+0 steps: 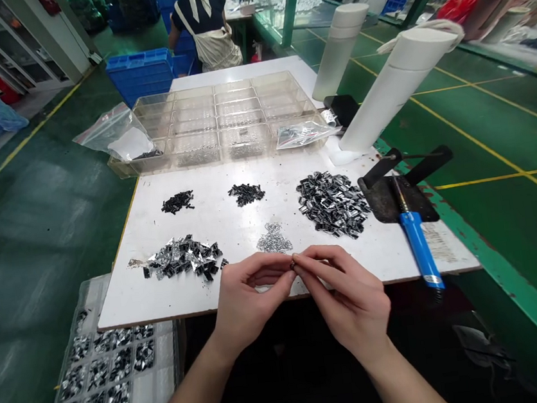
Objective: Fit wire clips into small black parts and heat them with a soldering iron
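Observation:
My left hand and my right hand meet over the near edge of the white table. Both pinch one tiny dark part between their fingertips. Just beyond them lies a small heap of thin metal springs. Heaps of small parts lie around: black and silver pieces at the left, a bigger pile at the right, and two small black heaps farther back.
A clear compartment tray stands at the table's far side with plastic bags beside it. A blue-handled tool lies on a black stand at the right. White tubes lean there. A tray of finished parts sits low left. A person works at the back.

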Demonstrator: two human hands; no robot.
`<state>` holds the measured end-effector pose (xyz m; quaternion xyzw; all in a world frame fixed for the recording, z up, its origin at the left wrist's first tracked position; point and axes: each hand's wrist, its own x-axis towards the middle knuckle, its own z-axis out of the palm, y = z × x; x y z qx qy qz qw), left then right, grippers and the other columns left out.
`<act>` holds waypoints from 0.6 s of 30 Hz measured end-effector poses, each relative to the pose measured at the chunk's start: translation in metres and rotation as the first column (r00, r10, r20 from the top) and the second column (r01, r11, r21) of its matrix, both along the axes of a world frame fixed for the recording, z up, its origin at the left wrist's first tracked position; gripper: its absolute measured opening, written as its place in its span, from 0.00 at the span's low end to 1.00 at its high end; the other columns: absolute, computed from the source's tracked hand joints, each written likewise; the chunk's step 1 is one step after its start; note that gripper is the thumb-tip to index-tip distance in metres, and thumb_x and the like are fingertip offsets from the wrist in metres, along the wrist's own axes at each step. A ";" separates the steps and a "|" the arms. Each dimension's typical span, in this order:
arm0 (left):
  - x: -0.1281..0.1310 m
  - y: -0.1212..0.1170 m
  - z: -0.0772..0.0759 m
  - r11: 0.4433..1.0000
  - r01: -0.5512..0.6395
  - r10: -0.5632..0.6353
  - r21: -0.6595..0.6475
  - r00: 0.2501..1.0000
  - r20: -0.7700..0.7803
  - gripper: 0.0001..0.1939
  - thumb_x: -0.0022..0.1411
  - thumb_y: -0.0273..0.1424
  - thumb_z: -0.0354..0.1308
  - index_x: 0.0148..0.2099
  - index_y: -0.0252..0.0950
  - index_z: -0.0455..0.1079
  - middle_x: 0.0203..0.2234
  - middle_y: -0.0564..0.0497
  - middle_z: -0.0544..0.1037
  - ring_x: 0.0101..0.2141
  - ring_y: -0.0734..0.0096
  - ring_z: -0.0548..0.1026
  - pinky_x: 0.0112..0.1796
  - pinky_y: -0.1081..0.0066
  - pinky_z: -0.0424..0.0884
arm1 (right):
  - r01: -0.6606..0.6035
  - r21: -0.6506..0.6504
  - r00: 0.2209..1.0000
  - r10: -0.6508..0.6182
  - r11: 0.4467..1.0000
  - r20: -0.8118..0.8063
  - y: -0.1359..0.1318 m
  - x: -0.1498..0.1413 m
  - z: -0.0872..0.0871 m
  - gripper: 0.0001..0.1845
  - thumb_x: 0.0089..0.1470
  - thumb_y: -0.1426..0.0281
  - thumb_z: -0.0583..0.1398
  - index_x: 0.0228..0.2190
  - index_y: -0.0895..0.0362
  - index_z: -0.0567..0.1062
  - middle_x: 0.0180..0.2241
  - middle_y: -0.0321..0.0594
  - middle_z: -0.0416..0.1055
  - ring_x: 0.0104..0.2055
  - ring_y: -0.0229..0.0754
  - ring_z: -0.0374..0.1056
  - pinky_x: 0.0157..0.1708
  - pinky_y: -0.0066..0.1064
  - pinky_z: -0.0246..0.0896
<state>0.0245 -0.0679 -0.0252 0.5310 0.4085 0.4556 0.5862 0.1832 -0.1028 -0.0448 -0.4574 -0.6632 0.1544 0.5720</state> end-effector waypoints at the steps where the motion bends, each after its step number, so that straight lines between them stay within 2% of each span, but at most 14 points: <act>1: 0.000 0.000 0.000 1.000 -0.006 0.006 -0.006 1.000 -0.004 0.08 0.60 0.22 0.69 0.43 0.35 0.84 0.36 0.48 0.88 0.36 0.67 0.87 0.42 0.76 0.84 | 0.001 -0.015 1.000 -0.002 1.000 -0.019 0.001 -0.001 0.002 0.27 0.60 0.86 0.63 0.54 0.48 0.80 0.45 0.41 0.74 0.43 0.39 0.75 0.39 0.30 0.74; 6: -0.001 0.003 0.001 0.996 -0.031 0.031 -0.080 1.000 0.001 0.09 0.58 0.25 0.71 0.43 0.35 0.84 0.33 0.49 0.88 0.35 0.68 0.87 0.40 0.78 0.83 | 0.011 -0.110 0.993 -0.023 0.994 -0.117 0.005 -0.004 0.007 0.18 0.61 0.82 0.65 0.48 0.50 0.80 0.43 0.38 0.76 0.42 0.38 0.75 0.40 0.29 0.73; 11: -0.002 0.006 0.003 0.990 0.007 -0.004 -0.140 1.000 0.019 0.10 0.57 0.26 0.72 0.44 0.35 0.85 0.33 0.48 0.88 0.36 0.67 0.87 0.40 0.78 0.83 | 0.001 -0.169 0.986 -0.029 0.986 -0.162 0.005 -0.003 0.006 0.12 0.62 0.79 0.66 0.44 0.52 0.80 0.40 0.37 0.76 0.40 0.37 0.74 0.39 0.28 0.72; 18: -0.003 0.008 0.005 0.982 0.033 -0.032 -0.184 0.999 0.007 0.10 0.57 0.26 0.72 0.44 0.34 0.85 0.34 0.47 0.88 0.37 0.65 0.87 0.41 0.76 0.83 | -0.004 -0.153 0.986 -0.021 0.988 -0.165 0.005 -0.002 0.004 0.09 0.62 0.79 0.66 0.42 0.54 0.80 0.39 0.40 0.77 0.40 0.40 0.75 0.39 0.32 0.74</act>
